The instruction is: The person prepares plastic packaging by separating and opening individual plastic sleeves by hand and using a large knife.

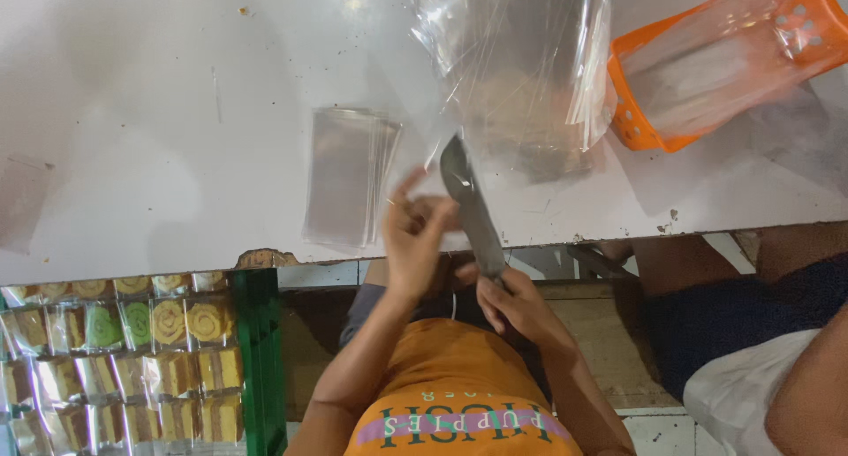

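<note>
- Head view: knife [471, 211] at frame centre, long grey blade with rounded tip, tilted up-left, lying over the tabletop [177, 85] edge.
- Right hand [521, 304] wrapped closed round the knife handle, lower centre.
- Left hand [413, 240] loosely curled, fingers touching the blade's left side; pinching something small, cannot tell what.
- Stack of clear plastic sleeves [346, 175] just left of the hands.
- Crumpled clear bag [521, 67] top centre, orange perforated basket [707, 63] top right.
- Wrapped roll-cake slices in tray [124, 359] lower left.
</note>
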